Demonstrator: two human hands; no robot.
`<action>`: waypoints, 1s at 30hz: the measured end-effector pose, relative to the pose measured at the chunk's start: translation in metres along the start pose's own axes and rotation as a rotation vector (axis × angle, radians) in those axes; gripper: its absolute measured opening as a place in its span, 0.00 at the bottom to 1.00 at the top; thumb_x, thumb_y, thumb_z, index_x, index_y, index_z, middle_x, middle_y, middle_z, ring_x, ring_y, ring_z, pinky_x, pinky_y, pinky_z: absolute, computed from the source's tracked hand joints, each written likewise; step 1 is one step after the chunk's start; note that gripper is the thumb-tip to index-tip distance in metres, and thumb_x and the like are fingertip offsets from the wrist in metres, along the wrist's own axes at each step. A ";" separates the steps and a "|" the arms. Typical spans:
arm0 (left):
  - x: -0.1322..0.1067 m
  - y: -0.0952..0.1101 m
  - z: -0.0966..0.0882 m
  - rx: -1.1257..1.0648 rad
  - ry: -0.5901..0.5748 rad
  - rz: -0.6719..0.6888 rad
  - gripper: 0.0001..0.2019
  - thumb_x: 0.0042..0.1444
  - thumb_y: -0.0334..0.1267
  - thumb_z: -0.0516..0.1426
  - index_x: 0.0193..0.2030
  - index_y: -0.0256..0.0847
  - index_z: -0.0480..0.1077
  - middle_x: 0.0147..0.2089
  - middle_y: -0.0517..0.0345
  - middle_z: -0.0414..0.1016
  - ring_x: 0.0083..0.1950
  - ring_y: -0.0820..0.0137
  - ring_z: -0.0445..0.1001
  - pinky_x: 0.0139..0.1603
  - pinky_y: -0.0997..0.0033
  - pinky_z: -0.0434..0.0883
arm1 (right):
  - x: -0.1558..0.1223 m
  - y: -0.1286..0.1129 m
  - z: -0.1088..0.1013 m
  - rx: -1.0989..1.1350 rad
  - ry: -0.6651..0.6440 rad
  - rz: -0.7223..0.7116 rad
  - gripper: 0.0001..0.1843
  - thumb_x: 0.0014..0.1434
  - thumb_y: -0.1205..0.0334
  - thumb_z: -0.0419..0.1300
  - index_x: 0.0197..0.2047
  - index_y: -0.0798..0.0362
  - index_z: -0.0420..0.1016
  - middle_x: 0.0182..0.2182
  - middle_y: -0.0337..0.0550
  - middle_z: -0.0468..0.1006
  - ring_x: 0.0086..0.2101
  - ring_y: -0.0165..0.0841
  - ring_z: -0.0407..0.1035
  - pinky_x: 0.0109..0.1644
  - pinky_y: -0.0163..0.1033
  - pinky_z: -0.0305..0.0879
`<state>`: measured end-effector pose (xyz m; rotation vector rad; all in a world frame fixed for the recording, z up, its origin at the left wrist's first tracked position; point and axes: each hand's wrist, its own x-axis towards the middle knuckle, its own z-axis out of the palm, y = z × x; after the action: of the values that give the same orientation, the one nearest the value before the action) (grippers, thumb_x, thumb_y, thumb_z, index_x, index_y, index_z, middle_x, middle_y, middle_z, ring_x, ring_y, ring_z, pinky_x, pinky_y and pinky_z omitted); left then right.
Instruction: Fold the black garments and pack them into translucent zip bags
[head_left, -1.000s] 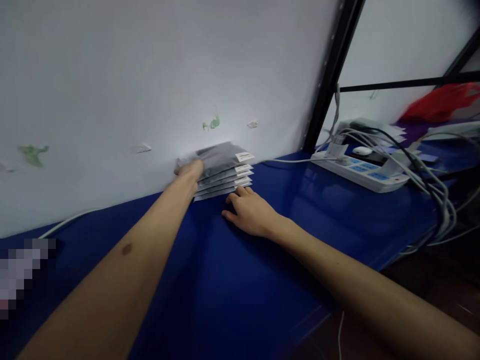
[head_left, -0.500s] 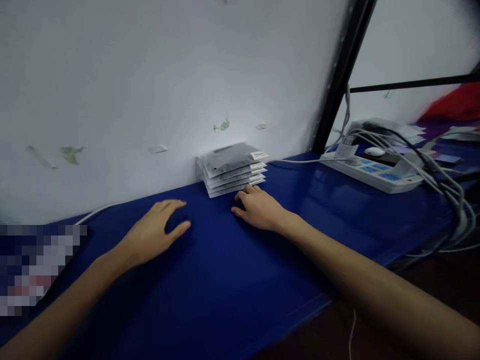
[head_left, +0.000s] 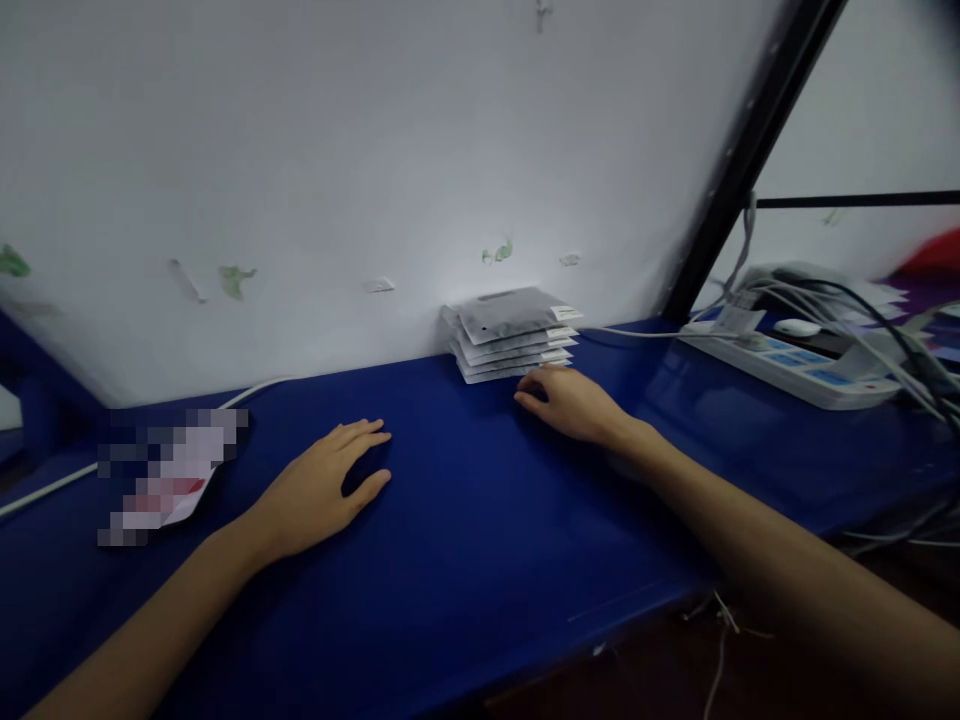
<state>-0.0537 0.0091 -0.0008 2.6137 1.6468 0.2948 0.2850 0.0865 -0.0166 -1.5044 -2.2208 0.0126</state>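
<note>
A stack of several flat grey plastic packets (head_left: 504, 318) with white labels on their right corners lies against the wall. My right hand (head_left: 574, 402) rests on the blue table (head_left: 457, 560) at the stack's front right corner. Its fingers are loosely bent with thumb and forefinger apart, and nothing shows between them; whether the fingertips touch the lowest packet, I cannot tell. To the left, my left hand (head_left: 319, 490) is held low over or on the table, palm down, fingers stretched and thumb spread, holding nothing. A pixelated flat item (head_left: 169, 485) lies farther left.
A white power strip (head_left: 795, 370) with blue sockets and tangled cables stands at the right. Behind it are a white mouse (head_left: 797, 328) and more packets. A black metal post (head_left: 750, 160) rises at the table's back. A white cable (head_left: 255, 390) runs along the wall at left.
The view has turned left, so the table's things appear farther right. My left hand has moved left across the table, away from the stack. My right hand stays by the stack's front corner.
</note>
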 end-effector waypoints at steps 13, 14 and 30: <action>-0.002 -0.001 0.004 -0.013 0.022 0.028 0.27 0.64 0.55 0.49 0.64 0.45 0.65 0.69 0.54 0.62 0.71 0.57 0.57 0.70 0.47 0.56 | 0.033 0.058 0.005 -0.002 0.485 0.254 0.34 0.59 0.54 0.54 0.65 0.64 0.58 0.57 0.65 0.65 0.60 0.51 0.58 0.63 0.53 0.55; -0.002 -0.002 0.005 -0.022 0.028 0.031 0.27 0.63 0.55 0.49 0.64 0.46 0.65 0.69 0.54 0.62 0.70 0.57 0.58 0.70 0.47 0.56 | 0.037 0.061 0.005 -0.010 0.483 0.251 0.34 0.59 0.54 0.54 0.65 0.64 0.58 0.57 0.65 0.66 0.60 0.51 0.59 0.63 0.53 0.56; -0.003 -0.006 0.003 -0.059 -0.005 0.030 0.26 0.63 0.57 0.50 0.64 0.50 0.66 0.70 0.57 0.62 0.71 0.54 0.57 0.70 0.43 0.55 | 0.038 0.065 -0.007 -0.120 0.580 0.192 0.16 0.59 0.58 0.55 0.49 0.50 0.76 0.42 0.52 0.76 0.46 0.47 0.68 0.52 0.54 0.64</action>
<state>-0.0592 0.0094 -0.0053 2.5955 1.5742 0.3330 0.3335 0.1452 -0.0135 -1.5349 -1.6361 -0.4459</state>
